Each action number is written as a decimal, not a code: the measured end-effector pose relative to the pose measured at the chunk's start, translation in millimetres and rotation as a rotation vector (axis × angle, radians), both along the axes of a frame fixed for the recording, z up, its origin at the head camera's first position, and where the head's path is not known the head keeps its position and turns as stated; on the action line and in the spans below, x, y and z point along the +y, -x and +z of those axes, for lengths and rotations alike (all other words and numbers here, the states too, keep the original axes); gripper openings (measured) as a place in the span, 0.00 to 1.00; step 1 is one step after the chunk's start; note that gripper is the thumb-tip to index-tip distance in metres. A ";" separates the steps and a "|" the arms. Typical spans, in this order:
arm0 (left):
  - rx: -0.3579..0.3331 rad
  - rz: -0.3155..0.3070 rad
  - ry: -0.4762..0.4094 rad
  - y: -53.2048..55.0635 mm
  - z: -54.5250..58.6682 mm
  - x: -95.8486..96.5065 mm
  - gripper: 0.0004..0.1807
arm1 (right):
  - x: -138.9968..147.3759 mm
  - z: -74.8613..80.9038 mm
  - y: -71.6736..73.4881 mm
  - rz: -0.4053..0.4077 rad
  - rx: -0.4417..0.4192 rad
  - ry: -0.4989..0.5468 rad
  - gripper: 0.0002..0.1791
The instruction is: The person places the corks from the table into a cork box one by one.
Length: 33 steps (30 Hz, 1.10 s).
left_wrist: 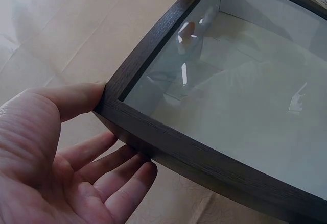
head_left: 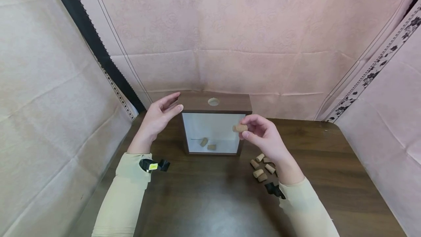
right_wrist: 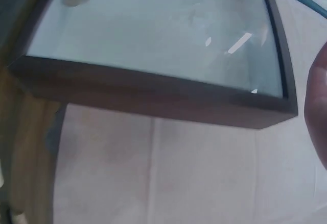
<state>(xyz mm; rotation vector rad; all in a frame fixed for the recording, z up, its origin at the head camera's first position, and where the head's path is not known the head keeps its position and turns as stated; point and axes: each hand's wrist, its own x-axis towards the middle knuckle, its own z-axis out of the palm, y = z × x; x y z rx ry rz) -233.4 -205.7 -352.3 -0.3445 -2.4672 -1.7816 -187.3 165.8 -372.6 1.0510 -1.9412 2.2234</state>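
A shallow brown-framed box (head_left: 215, 102) with a clear front stands upright, a round hole (head_left: 213, 101) in its top. Behind the front, two corks (head_left: 204, 142) lie at the bottom. My left hand (head_left: 159, 117) is at the box's upper left corner. In the left wrist view, its thumb (left_wrist: 82, 99) touches the frame and its loosely bent fingers (left_wrist: 130, 191) touch the side. My right hand (head_left: 261, 134) pinches a cork (head_left: 240, 128) between thumb and fingers, before the box's right edge. The right wrist view shows only part of that hand (right_wrist: 318, 106); the held cork is out of view.
Several loose corks (head_left: 258, 173) lie on the dark wooden table (head_left: 197, 193), right of the box and partly under my right forearm. A pale cloth (head_left: 246, 28) hangs behind the box, with more cloth at both sides.
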 end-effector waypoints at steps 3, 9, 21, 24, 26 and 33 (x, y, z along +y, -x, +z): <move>-0.005 0.000 -0.002 -0.3 -0.1 -0.6 0.36 | -10.6 9.5 1.6 -0.073 -0.017 0.027 0.15; -0.008 0.012 0.007 -1.0 1.8 -1.7 0.36 | -29.5 28.1 11.3 -0.190 -0.004 0.016 0.16; -0.015 0.012 0.013 -3.2 -0.7 1.2 0.36 | -48.5 43.2 33.4 -0.269 0.055 -0.077 0.17; -0.014 0.011 0.009 -3.9 -1.4 0.6 0.36 | -50.2 45.1 37.6 -0.275 0.065 -0.116 0.17; -0.011 0.011 0.008 -4.2 -1.1 0.3 0.36 | -51.2 47.1 40.1 -0.287 0.084 -0.152 0.18; -0.006 0.015 0.017 -2.9 0.6 1.2 0.37 | -56.5 56.7 52.1 -0.354 0.160 -0.268 0.18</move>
